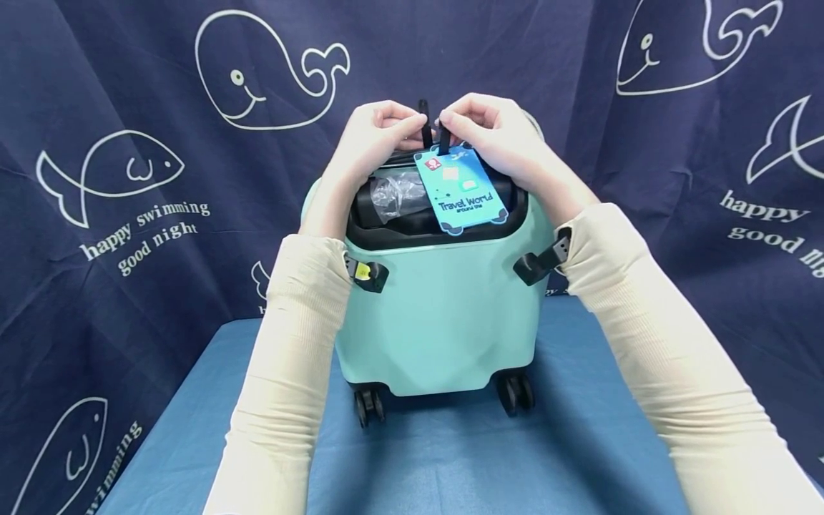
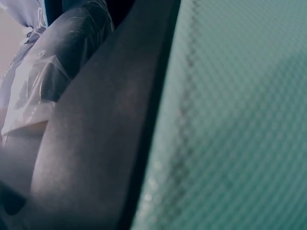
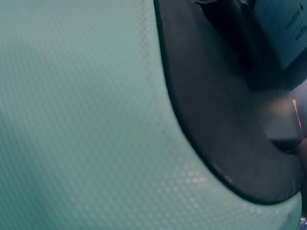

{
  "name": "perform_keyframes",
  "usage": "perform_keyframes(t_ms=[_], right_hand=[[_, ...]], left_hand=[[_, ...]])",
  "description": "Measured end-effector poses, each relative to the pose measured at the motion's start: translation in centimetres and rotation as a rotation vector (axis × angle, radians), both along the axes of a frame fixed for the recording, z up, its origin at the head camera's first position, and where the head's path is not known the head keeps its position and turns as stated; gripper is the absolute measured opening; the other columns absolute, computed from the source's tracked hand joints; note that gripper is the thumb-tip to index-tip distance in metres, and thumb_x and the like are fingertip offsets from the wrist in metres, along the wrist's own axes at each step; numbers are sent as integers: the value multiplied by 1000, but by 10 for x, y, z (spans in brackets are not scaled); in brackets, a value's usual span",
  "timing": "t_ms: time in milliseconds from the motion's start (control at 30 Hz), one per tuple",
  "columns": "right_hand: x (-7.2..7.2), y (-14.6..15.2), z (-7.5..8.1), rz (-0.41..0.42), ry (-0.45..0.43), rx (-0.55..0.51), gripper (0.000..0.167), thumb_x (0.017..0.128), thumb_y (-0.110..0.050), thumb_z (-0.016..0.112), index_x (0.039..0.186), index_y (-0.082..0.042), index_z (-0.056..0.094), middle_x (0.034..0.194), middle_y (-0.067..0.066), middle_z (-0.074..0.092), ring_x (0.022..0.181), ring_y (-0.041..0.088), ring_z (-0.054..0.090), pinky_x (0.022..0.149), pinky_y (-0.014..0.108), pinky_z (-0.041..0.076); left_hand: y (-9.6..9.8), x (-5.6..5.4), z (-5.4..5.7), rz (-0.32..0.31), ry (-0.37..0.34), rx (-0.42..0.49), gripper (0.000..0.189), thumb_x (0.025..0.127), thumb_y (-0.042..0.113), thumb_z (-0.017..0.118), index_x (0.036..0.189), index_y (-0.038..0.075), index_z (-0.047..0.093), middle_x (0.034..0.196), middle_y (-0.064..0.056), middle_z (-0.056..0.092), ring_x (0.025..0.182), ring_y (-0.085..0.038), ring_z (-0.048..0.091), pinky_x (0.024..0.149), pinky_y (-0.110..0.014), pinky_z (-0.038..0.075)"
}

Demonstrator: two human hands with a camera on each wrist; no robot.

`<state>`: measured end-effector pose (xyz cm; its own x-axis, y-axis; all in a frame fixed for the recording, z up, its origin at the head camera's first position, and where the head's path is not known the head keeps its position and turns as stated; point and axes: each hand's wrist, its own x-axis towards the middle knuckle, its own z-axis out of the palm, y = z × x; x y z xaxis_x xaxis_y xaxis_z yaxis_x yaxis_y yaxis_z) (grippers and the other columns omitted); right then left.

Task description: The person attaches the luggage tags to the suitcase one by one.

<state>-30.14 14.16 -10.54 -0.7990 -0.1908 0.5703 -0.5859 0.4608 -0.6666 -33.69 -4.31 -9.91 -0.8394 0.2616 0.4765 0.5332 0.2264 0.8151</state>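
Observation:
A mint-green suitcase (image 1: 440, 315) stands upright on its wheels, its black recessed top holding a carry handle (image 1: 395, 197) partly covered in clear plastic. Over that handle lies a blue luggage tag (image 1: 465, 192) printed "Travel World". Its black strap (image 1: 444, 140) rises in two strips from the tag's upper end. My left hand (image 1: 378, 137) pinches one strip between thumb and fingers; my right hand (image 1: 498, 136) pinches the other, close beside it. In the right wrist view the tag's back (image 3: 285, 28) shows name and address lines. Neither wrist view clearly shows the fingers.
The suitcase rests on a blue cloth-covered table (image 1: 450, 465), two black wheel sets (image 1: 515, 392) facing me. Behind hangs a navy curtain (image 1: 148, 79) with white whale and fish drawings. A small black camera (image 1: 541, 261) is strapped at each wrist, near the suitcase shell.

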Motion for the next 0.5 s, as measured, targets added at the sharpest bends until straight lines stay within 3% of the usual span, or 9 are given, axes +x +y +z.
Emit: perform_keyframes(t_ms=[167,367,500], right_hand=[[-1,0,0,27,13,-82,14,90,-27,62,93,-16,69,76,-8,62,75,9,55,71,20,39],[-3,0,0,50,29,-189,9,85,-23,69,89,-15,71,70,-8,62,71,11,55,65,21,41],[-2,0,3,48,34,-205,9,82,-22,72,88,-15,71,71,-7,65,70,11,58,67,22,44]], left_hand=[[-3,1,1,-2,26,-28,13,86,13,67,95,5,62,99,-14,71,86,-17,69,83,-23,51],[-3,-1,0,12,40,6,10,85,9,67,84,10,58,89,-12,71,73,-9,67,81,-24,52],[-1,0,-1,19,43,30,10,85,7,66,82,11,57,92,-15,72,69,-9,67,79,-24,52]])
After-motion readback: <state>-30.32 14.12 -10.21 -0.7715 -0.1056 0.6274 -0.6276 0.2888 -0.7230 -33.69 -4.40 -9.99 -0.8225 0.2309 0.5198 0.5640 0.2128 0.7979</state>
